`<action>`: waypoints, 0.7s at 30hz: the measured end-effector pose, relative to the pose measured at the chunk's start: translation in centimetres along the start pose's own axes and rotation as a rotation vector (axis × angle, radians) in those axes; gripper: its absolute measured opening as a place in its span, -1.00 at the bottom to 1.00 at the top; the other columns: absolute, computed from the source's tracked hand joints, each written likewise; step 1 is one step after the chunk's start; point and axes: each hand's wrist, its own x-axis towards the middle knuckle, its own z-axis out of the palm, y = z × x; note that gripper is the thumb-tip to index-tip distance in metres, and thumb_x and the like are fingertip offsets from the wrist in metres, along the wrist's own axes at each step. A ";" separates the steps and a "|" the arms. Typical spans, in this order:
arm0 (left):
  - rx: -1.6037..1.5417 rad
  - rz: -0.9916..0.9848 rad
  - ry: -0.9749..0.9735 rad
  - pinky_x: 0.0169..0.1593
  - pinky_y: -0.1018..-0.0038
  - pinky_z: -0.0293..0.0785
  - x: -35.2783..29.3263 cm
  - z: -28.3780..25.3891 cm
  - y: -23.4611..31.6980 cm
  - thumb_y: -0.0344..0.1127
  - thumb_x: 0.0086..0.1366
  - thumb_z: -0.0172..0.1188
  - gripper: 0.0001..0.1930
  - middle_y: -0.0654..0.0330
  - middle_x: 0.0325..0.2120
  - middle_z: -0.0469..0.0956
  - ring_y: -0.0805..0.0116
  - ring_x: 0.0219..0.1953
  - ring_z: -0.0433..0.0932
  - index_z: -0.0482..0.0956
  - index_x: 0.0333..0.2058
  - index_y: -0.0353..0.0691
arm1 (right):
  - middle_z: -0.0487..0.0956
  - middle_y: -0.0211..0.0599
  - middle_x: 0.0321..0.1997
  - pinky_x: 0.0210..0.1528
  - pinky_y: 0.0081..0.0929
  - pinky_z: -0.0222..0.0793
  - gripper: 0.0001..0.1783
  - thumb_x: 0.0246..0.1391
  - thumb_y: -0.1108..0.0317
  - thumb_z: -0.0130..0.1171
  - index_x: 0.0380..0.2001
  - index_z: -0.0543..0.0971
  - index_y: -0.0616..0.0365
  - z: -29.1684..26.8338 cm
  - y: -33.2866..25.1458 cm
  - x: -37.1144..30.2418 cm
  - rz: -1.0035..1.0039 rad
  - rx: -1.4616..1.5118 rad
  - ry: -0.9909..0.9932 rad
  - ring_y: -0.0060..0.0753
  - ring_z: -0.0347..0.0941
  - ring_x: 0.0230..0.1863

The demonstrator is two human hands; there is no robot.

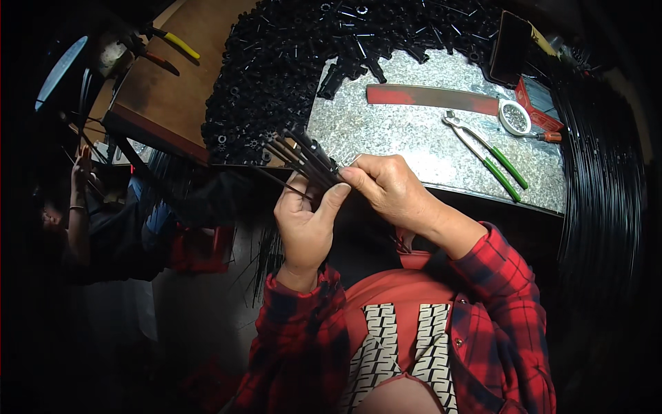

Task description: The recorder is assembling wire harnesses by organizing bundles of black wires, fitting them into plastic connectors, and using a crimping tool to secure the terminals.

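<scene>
Above my lap, my left hand (303,224) is wrapped around a bundle of thin dark rods (303,159), its thumb pressed over them. The rods slant up and to the left, past the table's front edge. My right hand (393,190) meets the bundle from the right, thumb and forefinger pinched together at its side. Whatever small piece sits in that pinch is hidden by the fingers. Beyond the hands spreads a large heap of small black parts (258,90), some with shiny metal pins.
On the speckled metal tabletop (414,138) lie green-handled pliers (486,155), a worn red strip (434,99), a white cup (514,117) of small metal bits and a red box (538,103). Long black rods (600,172) hang at the right. Another person (103,228) sits at the left.
</scene>
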 end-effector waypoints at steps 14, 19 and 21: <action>0.069 -0.020 0.096 -0.07 0.59 0.45 -0.4 0.8 -0.1 -0.53 0.16 0.29 -0.59 0.21 -0.24 0.53 0.50 -0.20 0.51 0.42 -0.02 -0.47 | 0.41 0.03 -0.65 -0.54 -0.25 0.26 -0.69 0.11 0.38 0.15 -0.64 0.40 0.32 1.5 -0.4 -0.6 -0.072 -0.097 0.088 0.08 0.40 -0.58; -0.050 -0.120 0.102 -0.08 0.59 0.44 0.2 -0.9 -0.8 -0.47 0.18 0.29 -0.68 0.21 -0.25 0.57 0.52 -0.22 0.51 0.52 -0.09 -0.46 | 0.42 0.01 -0.59 -0.49 -0.21 0.27 -0.77 0.10 0.42 0.13 -0.56 0.40 0.32 1.3 0.0 -0.8 -0.134 -0.090 0.051 0.09 0.40 -0.53; -0.043 -0.114 0.109 -0.07 0.57 0.43 0.3 -1.4 -0.7 -0.48 0.18 0.28 -0.69 0.21 -0.25 0.57 0.51 -0.22 0.51 0.53 -0.10 -0.45 | 0.42 -0.01 -0.59 -0.47 -0.21 0.28 -0.78 0.09 0.43 0.14 -0.54 0.40 0.32 1.3 0.1 -0.9 -0.164 -0.089 0.027 0.08 0.40 -0.52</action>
